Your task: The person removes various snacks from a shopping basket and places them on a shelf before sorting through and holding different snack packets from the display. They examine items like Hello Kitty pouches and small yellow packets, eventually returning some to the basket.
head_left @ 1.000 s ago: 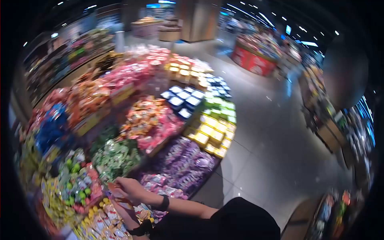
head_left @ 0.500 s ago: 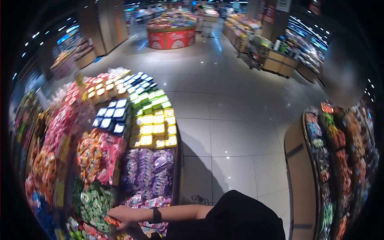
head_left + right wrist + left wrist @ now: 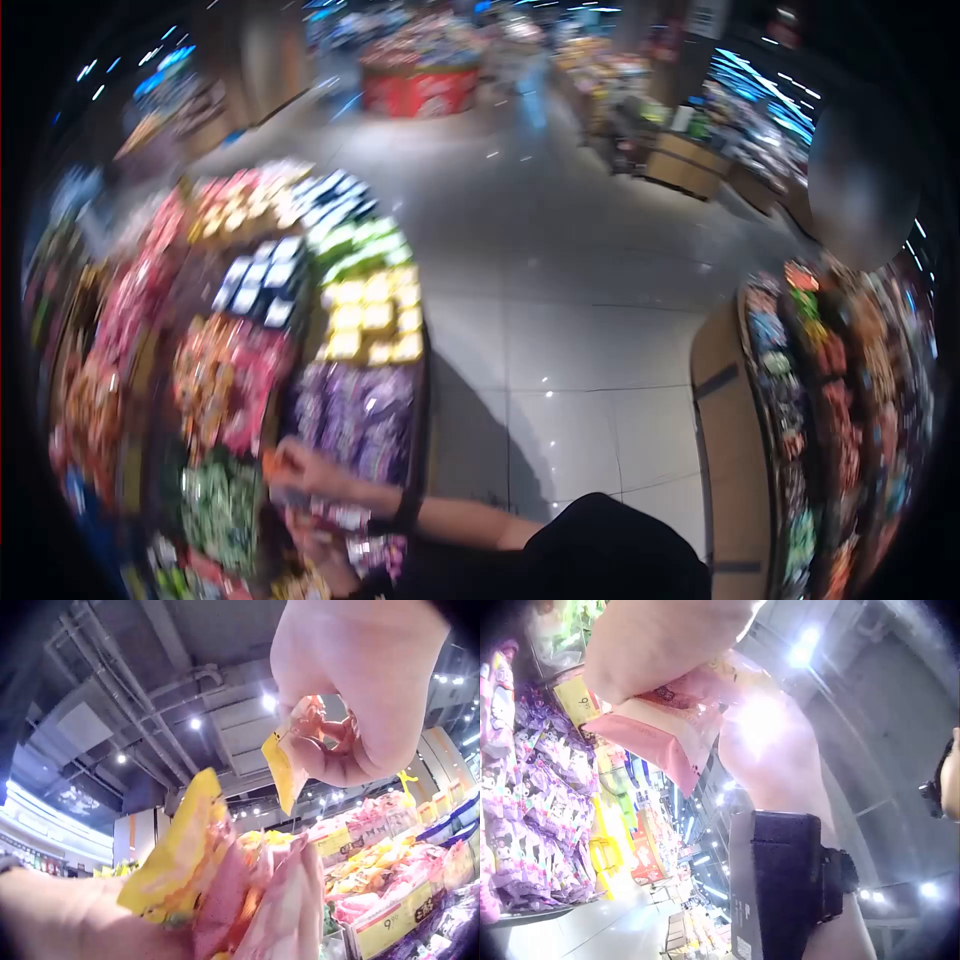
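In the head view my right hand (image 3: 318, 474) is out over the candy display, pinching a small orange packet (image 3: 271, 463). The right wrist view shows this packet (image 3: 282, 772) with a yellow end, held between curled thumb and fingers. My left hand (image 3: 322, 548) is nearer my body, blurred and lower in the head view. It grips several pink and yellow packets (image 3: 259, 900), which stand up from the hand in the right wrist view. In the left wrist view a pink packet (image 3: 649, 742) sticks out beneath the curled left hand (image 3: 667, 645).
Green packets (image 3: 220, 510) lie left of the hands, purple packets (image 3: 370, 420) just beyond them. Farther along are yellow boxes (image 3: 375, 315). A tiled floor (image 3: 560, 360) runs between this display and another shelf (image 3: 735, 440) on the right. A red stand (image 3: 420, 92) is ahead.
The head view has swung right, bringing the aisle to the middle. My hands, close together earlier, are now farther apart, the right one held farther out with its orange packet.
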The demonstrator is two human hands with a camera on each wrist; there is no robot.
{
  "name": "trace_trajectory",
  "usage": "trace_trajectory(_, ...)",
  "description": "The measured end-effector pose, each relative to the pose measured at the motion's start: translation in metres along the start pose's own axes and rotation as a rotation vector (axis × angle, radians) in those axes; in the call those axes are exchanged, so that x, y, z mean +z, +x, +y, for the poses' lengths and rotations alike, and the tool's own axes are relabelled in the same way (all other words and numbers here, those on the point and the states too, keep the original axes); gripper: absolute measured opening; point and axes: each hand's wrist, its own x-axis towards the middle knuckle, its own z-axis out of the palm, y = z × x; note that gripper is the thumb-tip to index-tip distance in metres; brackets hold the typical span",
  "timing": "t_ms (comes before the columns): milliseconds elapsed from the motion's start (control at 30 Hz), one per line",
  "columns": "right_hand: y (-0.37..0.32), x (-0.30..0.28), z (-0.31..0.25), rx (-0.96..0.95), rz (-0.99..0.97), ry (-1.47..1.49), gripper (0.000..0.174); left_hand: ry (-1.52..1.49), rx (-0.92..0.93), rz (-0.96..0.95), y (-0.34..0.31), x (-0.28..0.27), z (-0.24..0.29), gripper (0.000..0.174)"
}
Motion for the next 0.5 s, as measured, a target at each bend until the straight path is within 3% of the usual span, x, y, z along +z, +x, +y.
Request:
trace_trajectory(33,0.004,-0.003,0.002,-0.003,0.071,0.205,0.023,0.000,-0.005,-0.022,-0.003,0.006,-0.002,0.037)
trace_trajectory(67,0.010,-0.022,-0.004,0.134,-0.051,-0.054,0.033,-0.008,-0.012,-0.031,-0.006,0.005,-0.002,0.037)
trace_trajectory(167,0.014,-0.018,-0.034,-0.008,-0.108,0.175,0.026,-0.076,-0.025,-0.049,-0.024,-0.016,0.011,0.038)
trace_trajectory(200,0.014,-0.010,-0.022,0.192,-0.071,0.482,0.024,-0.112,-0.046,-0.083,-0.023,-0.029,0.014,0.038)
trace_trajectory(233,0.016,-0.005,-0.026,0.245,-0.045,0.519,0.025,-0.110,0.129,0.080,-0.041,0.012,0.021,0.033)
trace_trajectory(333,0.016,0.009,-0.029,0.249,-0.083,0.560,0.026,-0.144,0.301,0.291,-0.047,0.004,0.024,0.029)
trace_trajectory(400,0.014,0.016,-0.023,0.321,-0.084,0.631,0.027,-0.280,0.229,0.240,-0.063,0.006,0.032,0.029)
trace_trajectory(500,0.013,0.022,-0.011,0.417,-0.135,0.670,0.029,-0.284,0.298,0.162,-0.079,0.006,0.034,0.026)
